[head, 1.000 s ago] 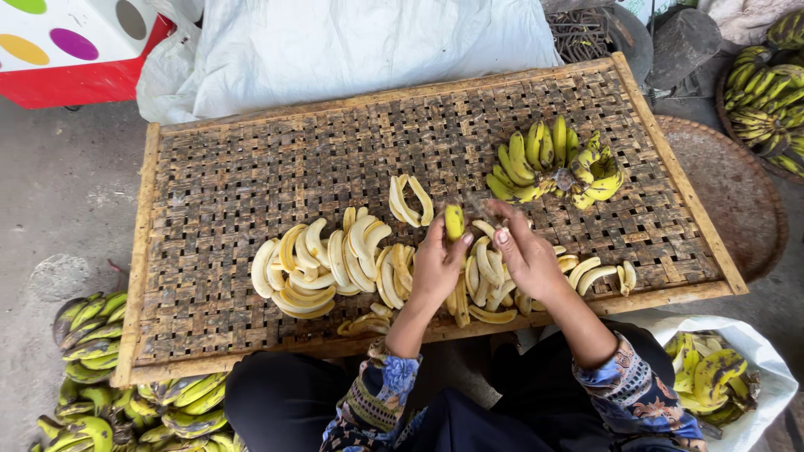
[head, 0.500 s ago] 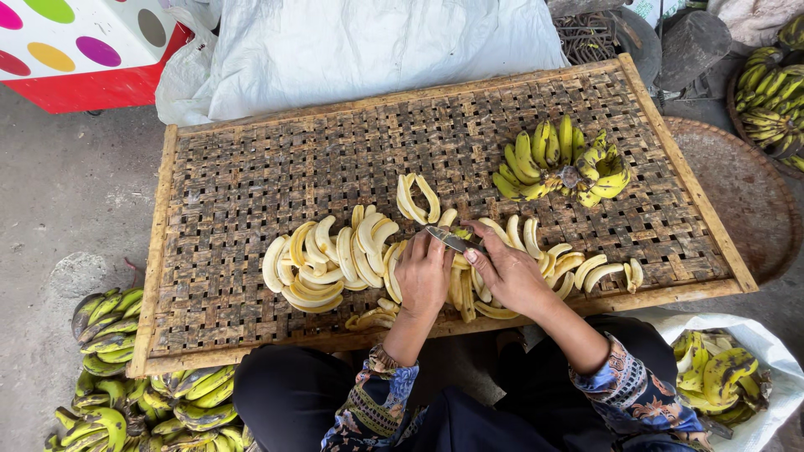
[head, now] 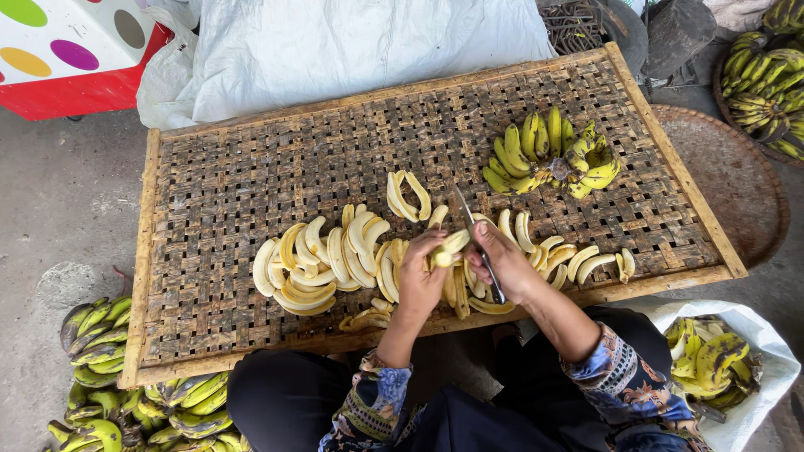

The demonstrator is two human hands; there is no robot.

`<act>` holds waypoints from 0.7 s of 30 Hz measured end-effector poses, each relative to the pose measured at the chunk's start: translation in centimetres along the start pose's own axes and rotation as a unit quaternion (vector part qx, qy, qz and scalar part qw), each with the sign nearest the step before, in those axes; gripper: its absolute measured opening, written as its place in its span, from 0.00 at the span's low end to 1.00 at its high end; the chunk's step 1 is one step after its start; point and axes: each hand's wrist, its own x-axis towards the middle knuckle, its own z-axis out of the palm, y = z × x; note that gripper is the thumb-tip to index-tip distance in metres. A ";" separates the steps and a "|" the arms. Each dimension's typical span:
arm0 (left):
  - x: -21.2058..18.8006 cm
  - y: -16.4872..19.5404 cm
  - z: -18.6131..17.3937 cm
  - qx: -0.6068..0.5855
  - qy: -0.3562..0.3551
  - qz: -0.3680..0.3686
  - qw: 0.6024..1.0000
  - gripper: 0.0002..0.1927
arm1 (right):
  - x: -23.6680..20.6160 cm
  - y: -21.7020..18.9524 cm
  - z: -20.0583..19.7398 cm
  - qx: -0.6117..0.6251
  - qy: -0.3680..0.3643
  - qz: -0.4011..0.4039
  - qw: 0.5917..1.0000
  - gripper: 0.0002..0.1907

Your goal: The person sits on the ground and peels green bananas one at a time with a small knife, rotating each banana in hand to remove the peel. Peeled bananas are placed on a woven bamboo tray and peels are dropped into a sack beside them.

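Slicing a peeled banana (head: 450, 248) near the woven tray's (head: 218, 209) front edge, our left hand (head: 421, 280) grips it, right hand (head: 502, 266) clasps the knife (head: 479, 244); next we judge a steady lengthwise cut.

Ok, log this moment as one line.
left hand: holds peeled banana | right hand: grips knife, blade on banana | under: woven tray | around: banana slices

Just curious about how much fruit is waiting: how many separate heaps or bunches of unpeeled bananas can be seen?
4: one bunch on the woven tray, a heap on the floor at lower left, a pile at upper right, and some in the white bag at lower right. More may lie outside the picture.
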 end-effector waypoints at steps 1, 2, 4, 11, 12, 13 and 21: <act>0.0 -0.2 -0.2 -0.114 0.018 -0.005 0.993 0.23 | 0.3 0.0 -0.5 0.007 0.011 0.009 1.000 0.26; 0.1 -0.2 -0.4 -0.227 0.035 -0.010 0.973 0.24 | 0.5 -0.1 -0.9 0.014 0.022 0.016 1.000 0.26; 0.1 0.3 -1.2 -0.306 0.091 -0.031 0.947 0.22 | 1.0 -0.2 -1.9 0.025 0.051 0.020 0.998 0.27; 2.8 2.4 -5.3 -0.502 0.246 -0.233 0.796 0.26 | 1.2 -1.3 -5.4 0.017 0.081 -0.070 0.994 0.28; 2.8 2.7 -5.0 -0.519 0.241 -0.250 0.781 0.26 | 1.0 -1.2 -5.3 0.017 0.062 -0.081 0.995 0.29; 2.9 2.9 -4.4 -0.535 0.237 -0.265 0.766 0.26 | 1.0 -0.9 -4.8 -0.039 0.077 -0.080 0.993 0.28; -1.5 4.8 2.4 -0.574 0.213 -0.391 0.688 0.26 | -0.3 3.6 3.2 -0.348 0.058 -0.286 0.891 0.27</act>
